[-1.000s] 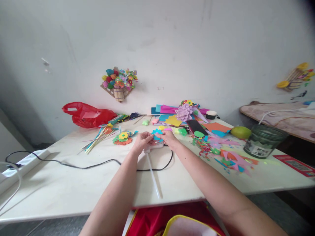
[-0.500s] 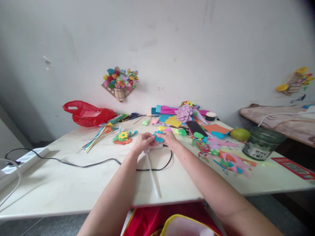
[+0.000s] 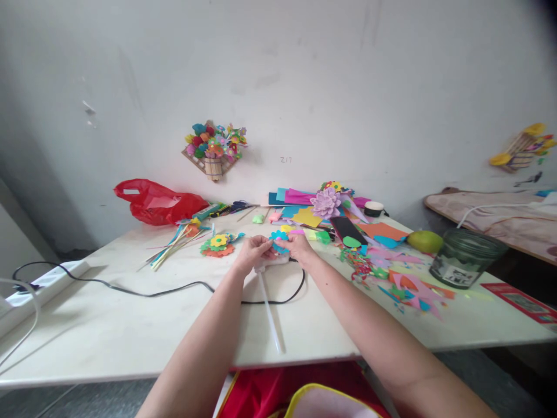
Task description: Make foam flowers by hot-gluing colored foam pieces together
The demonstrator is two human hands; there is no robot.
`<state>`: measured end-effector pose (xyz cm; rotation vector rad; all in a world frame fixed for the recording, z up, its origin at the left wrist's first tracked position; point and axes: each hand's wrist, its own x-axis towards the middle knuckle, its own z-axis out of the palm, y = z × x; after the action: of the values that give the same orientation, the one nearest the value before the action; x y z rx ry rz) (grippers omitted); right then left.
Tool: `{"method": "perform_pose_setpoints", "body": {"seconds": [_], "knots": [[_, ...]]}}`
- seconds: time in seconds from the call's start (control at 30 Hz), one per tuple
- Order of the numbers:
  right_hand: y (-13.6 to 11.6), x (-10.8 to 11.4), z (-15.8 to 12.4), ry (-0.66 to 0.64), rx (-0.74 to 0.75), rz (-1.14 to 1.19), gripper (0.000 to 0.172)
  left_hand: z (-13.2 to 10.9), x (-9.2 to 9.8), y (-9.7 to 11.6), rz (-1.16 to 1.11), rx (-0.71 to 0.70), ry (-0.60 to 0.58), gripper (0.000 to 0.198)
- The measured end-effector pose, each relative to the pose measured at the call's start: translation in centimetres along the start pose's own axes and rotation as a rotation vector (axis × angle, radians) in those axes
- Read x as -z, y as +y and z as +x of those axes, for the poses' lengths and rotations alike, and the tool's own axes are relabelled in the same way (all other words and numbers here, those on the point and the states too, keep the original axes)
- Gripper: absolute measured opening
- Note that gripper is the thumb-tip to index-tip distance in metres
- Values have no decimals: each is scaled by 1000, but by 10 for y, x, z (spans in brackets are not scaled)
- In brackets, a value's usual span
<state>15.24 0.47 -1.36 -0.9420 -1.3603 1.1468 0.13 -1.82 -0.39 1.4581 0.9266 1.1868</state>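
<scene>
A blue foam flower (image 3: 277,235) with a small pinkish spot at its middle is held up between my two hands. My left hand (image 3: 256,252) is closed in a pinch at the flower's left edge. On the other side, my right hand (image 3: 299,247) grips the right edge, with fingertips close to the centre. Just under both hands lies a white glue gun (image 3: 274,262), partly hidden, a long translucent glue stick (image 3: 270,316) pointing back toward me. Left of my hands sits a small stack of foam flowers (image 3: 217,245) in orange, green and yellow.
Thin strips (image 3: 169,247) and a red plastic bag (image 3: 159,203) lie at the left. A black cord (image 3: 152,293) runs to a white power strip (image 3: 52,284). Rightward are foam scraps (image 3: 413,287), a phone-like black slab (image 3: 346,231), a green fruit (image 3: 424,241) and a dark jar (image 3: 465,258).
The blue flower has turned to face me more, and its pinkish middle now shows. My right fingers have shifted slightly over its edge. The camera view has moved a little.
</scene>
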Motion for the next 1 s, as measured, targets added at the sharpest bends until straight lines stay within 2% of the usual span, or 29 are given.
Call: {"method": "perform_pose_setpoints", "body": {"seconds": [0.23,0.5,0.73,1.0], "knots": [[-6,3,-4,-46,-48,20,40,0,1,-1,9,-1,12,39],[-10,0,-6,5,-23,65,36,1,1,-2,32,6,-30,37],[-8,2,-5,-50,-30,37,36,1,1,0,21,3,-7,36],[-7,2,-3,-46,-59,-17,35,3,7,1,114,-78,48,36]]}}
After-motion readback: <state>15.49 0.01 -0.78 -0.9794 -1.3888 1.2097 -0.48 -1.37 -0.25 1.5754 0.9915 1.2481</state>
